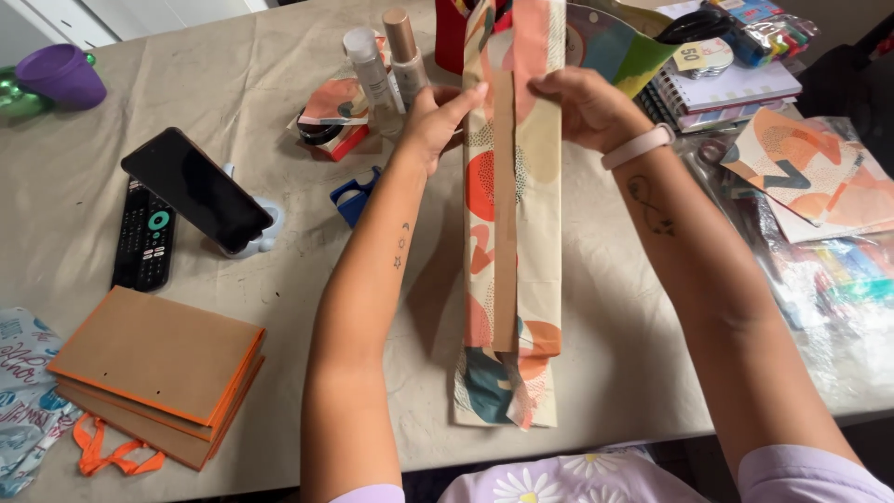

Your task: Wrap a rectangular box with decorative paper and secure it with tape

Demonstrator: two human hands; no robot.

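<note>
A long, narrow package wrapped in cream paper with orange, pink and teal shapes (512, 214) lies lengthwise on the table, a brown strip running down its middle seam. My left hand (436, 116) presses fingertips against its upper left edge. My right hand (589, 107), with a pale wristband, grips the upper right edge. The near end of the wrapping is folded and crumpled.
A phone on a stand (197, 189), a remote (142, 235), a blue tape dispenser (354, 194), brown folded bags with orange handles (158, 373), bottles (372, 70), a purple cup (63, 74), notebooks (726, 88) and patterned paper sheets (810, 172) surround it.
</note>
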